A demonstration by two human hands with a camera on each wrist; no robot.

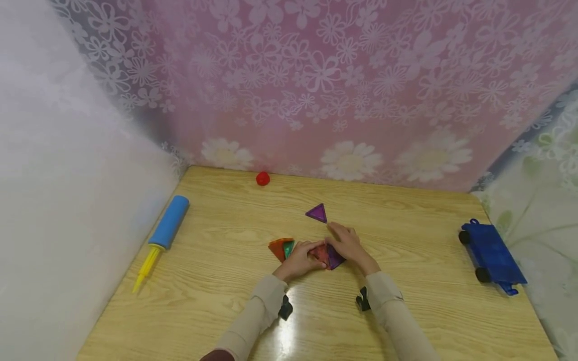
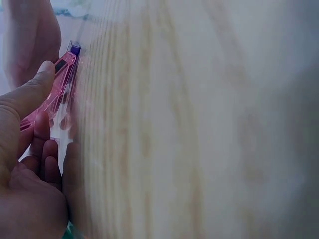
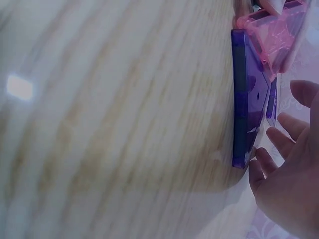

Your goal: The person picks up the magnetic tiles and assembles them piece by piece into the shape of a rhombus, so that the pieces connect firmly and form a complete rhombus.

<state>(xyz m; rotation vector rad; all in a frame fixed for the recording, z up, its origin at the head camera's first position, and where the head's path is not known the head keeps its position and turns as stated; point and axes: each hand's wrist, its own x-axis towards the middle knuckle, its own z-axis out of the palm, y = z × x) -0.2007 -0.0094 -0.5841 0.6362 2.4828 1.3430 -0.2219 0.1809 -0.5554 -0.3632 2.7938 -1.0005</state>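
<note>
My left hand (image 1: 298,262) pinches a pink-red see-through triangular magnetic tile (image 1: 320,254); in the left wrist view the thumb lies over the frame of the pink tile (image 2: 63,77). Against its right side stands a purple tile (image 1: 335,257), tilted on the tabletop. The right hand (image 1: 350,246) is just beyond that tile, and in the right wrist view its loosely bent fingers (image 3: 282,143) are beside the purple tile (image 3: 247,99) without gripping it. A separate purple triangle tile (image 1: 317,213) lies flat past the right fingertips.
Left of the left hand sits an orange and green tile piece (image 1: 278,248). A red ball (image 1: 263,178) is at the table's back edge. On the left lies a blue and yellow pump (image 1: 170,221), on the right a blue toy cart (image 1: 493,254). Flowered cloth (image 1: 289,100) hangs behind.
</note>
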